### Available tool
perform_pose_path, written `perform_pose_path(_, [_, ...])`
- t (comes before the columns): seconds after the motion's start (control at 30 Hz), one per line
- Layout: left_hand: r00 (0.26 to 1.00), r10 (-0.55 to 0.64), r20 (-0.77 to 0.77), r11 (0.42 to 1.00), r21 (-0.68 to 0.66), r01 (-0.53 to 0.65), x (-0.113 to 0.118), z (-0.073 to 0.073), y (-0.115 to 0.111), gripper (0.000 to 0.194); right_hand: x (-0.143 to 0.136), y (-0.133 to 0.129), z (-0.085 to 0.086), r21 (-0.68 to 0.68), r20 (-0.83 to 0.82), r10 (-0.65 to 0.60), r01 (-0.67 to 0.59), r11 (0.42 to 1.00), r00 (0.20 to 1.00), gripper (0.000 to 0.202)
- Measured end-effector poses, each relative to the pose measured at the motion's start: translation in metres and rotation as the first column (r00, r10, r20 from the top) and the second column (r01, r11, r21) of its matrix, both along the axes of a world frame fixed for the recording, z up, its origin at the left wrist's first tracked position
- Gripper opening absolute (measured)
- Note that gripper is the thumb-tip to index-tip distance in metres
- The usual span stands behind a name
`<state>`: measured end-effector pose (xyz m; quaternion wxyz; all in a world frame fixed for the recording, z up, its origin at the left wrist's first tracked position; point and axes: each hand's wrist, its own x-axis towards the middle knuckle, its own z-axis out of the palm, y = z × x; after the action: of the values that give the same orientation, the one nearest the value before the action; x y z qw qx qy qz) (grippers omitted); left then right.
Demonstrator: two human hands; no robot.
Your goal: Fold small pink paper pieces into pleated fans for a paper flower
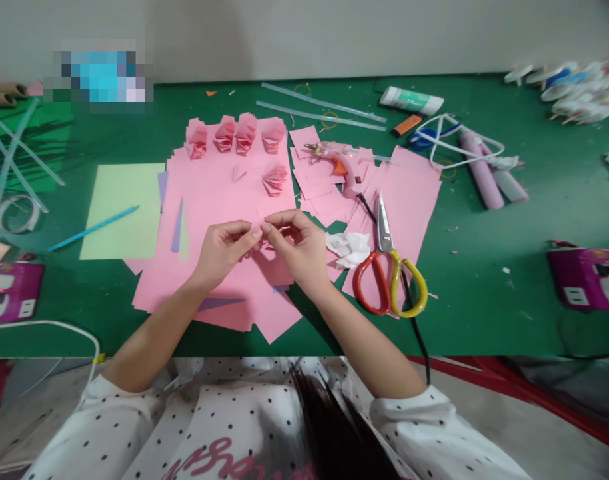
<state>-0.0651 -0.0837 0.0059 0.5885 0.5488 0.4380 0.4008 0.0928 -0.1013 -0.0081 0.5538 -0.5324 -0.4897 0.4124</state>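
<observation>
My left hand (228, 248) and my right hand (298, 248) meet above a stack of pink paper sheets (209, 193). Both pinch a small piece of pink paper (260, 217) between thumbs and fingers; most of it is hidden behind the fingers. Beyond the hands lies a folded pink paper fan (274, 181) with a small folded scrap (239, 173) to its left. Several pleated pink paper pieces (245, 135) stand in a row along the stack's far edge. A crumpled white tissue (352, 248) lies just right of my right hand.
Scissors (384, 267) with red and yellow handles lie at right, over a black cord. A pink glue gun (347, 167) rests on small pink sheets. Glue sticks (324, 113) lie at the back. A blue pencil (94, 228) crosses pale green paper (124, 187) at left. Purple boxes (584, 277) flank the table.
</observation>
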Motion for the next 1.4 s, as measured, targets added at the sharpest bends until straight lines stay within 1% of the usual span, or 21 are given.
perform_pose_path(0.1, [0.999,0.036,-0.011,0.999,-0.005,-0.037,0.001,0.000,0.000,0.041,-0.001,0.000,0.001,-0.010,-0.001,0.004,-0.004,1.000,1.000,0.015])
perform_pose_path(0.17, [0.998,0.057,-0.009,0.998,-0.013,-0.057,0.002,0.000,0.000,0.040,-0.001,-0.001,0.001,-0.030,-0.011,0.016,-0.017,0.999,1.000,0.017])
perform_pose_path(0.33, [0.994,0.100,0.045,0.992,-0.085,-0.096,0.001,-0.002,0.001,0.030,-0.001,0.001,-0.001,-0.054,-0.114,0.046,-0.052,0.997,0.992,0.034])
perform_pose_path(0.4, [0.990,0.122,0.066,0.985,-0.134,-0.113,0.001,-0.003,0.002,0.026,0.000,0.002,-0.001,-0.056,-0.116,0.052,-0.059,0.997,0.992,0.040])
perform_pose_path(0.53, [0.989,0.127,0.069,0.974,-0.199,-0.111,0.002,-0.001,0.003,0.025,0.002,0.003,0.000,-0.073,-0.045,0.084,-0.087,0.994,0.995,0.049])
perform_pose_path(0.67, [0.993,0.109,0.049,0.974,-0.206,-0.097,0.004,-0.001,0.002,0.026,0.003,0.002,0.001,-0.056,0.026,0.109,-0.108,0.993,0.994,0.047])
perform_pose_path(0.73, [0.992,0.123,0.037,0.973,-0.202,-0.113,0.004,-0.002,0.002,0.024,0.003,0.002,0.001,-0.035,0.118,0.140,-0.136,0.990,0.983,0.044])
perform_pose_path(0.8, [0.989,0.145,0.019,0.973,-0.186,-0.139,0.004,-0.003,0.002,0.023,0.002,0.001,0.000,0.008,0.285,0.166,-0.176,0.984,0.944,0.040])
perform_pose_path(0.87, [0.989,0.145,-0.015,0.979,-0.140,-0.146,0.004,-0.004,0.002,0.026,0.001,0.000,-0.002,0.053,0.464,0.163,-0.211,0.976,0.871,0.035])
perform_pose_path(0.93, [0.990,0.125,-0.057,0.990,-0.063,-0.129,0.003,-0.004,0.002,0.029,-0.001,-0.001,-0.004,0.075,0.571,0.147,-0.230,0.970,0.808,0.032])
perform_pose_path(1.07, [0.991,0.073,-0.111,0.995,0.070,-0.066,0.000,-0.002,0.001,0.032,-0.003,-0.002,-0.006,0.079,0.628,0.143,-0.245,0.966,0.765,0.030])
perform_pose_path(1.1, [0.986,0.074,-0.147,0.992,0.110,-0.058,0.000,-0.001,0.000,0.031,-0.003,-0.002,-0.006,0.075,0.640,0.144,-0.247,0.966,0.755,0.030])
perform_pose_path(1.17, [0.955,0.112,-0.276,0.969,0.243,-0.043,-0.001,0.001,0.001,0.029,-0.003,-0.001,-0.007,0.064,0.664,0.146,-0.250,0.966,0.733,0.029])
perform_pose_path(1.23, [0.896,0.173,-0.410,0.919,0.395,0.003,-0.002,0.001,0.002,0.027,-0.002,0.000,-0.009,0.058,0.675,0.144,-0.246,0.967,0.724,0.029])
perform_pose_path(1.27, [0.869,0.193,-0.456,0.894,0.447,0.036,-0.002,0.001,0.002,0.027,-0.002,0.001,-0.010,0.059,0.674,0.142,-0.244,0.968,0.725,0.030])
perform_pose_path(1.33, [0.840,0.206,-0.501,0.866,0.494,0.082,-0.003,0.000,0.003,0.026,-0.002,0.002,-0.013,0.067,0.663,0.138,-0.242,0.968,0.736,0.031])
perform_pose_path(1.4, [0.829,0.208,-0.519,0.857,0.506,0.101,-0.003,-0.002,0.005,0.026,-0.003,0.002,-0.015,0.079,0.647,0.134,-0.240,0.967,0.751,0.031])
